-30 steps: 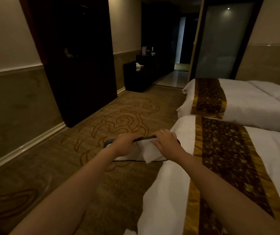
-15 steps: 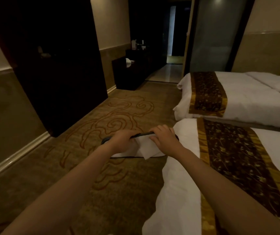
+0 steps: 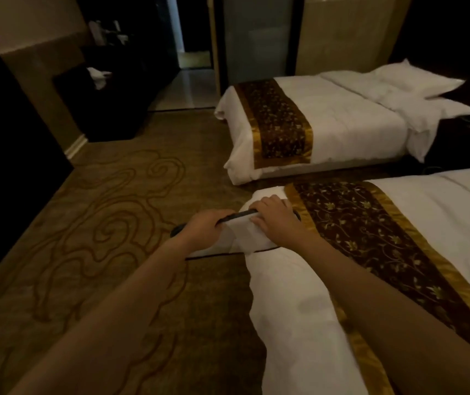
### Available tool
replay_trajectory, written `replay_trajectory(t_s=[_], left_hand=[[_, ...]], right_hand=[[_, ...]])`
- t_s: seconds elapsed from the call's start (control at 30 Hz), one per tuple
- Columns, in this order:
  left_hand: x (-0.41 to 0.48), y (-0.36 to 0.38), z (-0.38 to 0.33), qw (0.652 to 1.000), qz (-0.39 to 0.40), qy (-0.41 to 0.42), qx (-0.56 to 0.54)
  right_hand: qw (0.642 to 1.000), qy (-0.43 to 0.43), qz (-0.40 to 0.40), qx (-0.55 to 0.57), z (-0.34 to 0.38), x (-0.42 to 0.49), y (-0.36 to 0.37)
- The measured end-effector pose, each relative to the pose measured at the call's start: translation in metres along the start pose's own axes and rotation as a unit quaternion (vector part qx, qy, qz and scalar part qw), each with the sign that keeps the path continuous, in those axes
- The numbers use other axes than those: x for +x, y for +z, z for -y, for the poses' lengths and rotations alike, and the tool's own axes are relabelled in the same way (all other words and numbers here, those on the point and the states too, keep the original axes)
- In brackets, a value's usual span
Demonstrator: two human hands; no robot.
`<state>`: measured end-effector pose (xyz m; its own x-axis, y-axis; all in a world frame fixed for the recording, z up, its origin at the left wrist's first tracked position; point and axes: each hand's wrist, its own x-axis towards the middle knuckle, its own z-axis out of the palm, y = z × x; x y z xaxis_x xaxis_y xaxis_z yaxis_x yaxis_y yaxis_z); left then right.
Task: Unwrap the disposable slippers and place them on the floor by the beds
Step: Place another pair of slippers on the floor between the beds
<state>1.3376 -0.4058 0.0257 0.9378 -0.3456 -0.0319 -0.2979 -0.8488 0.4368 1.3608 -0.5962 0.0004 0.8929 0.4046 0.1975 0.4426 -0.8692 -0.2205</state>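
A pair of white disposable slippers with dark soles and dark trim is held flat together in front of me, above the carpet at the foot corner of the near bed. My left hand grips the left part of the pair. My right hand closes over the right part, fingers curled across the top edge. A white flap, paper or wrapper, hangs down between my hands. The far bed lies beyond a narrow gap.
Patterned brown carpet spreads to the left. A dark wardrobe lines the left wall, with a low dark cabinet behind it. A nightstand stands between the beds at the right. A doorway opens at the back.
My view has swung to the right, so both beds show more fully. Both hands keep the same grip on the slippers, now a little lower and closer to the near bed's corner.
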Motion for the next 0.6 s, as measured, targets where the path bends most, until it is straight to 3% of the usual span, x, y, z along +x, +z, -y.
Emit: replay_trajectory(t_s=[0.27, 0.6], left_hand=[[0.133, -0.027, 0.055, 0.999, 0.022, 0.049, 0.004], [0.296, -0.059, 0.110, 0.997, 0.028, 0.056, -0.051]], right_hand=[[0.998, 0.063, -0.014, -0.004, -0.045, 0.110, 0.010], [0.998, 0.050, -0.026, -0.027, -0.120, 0.268, 0.017]])
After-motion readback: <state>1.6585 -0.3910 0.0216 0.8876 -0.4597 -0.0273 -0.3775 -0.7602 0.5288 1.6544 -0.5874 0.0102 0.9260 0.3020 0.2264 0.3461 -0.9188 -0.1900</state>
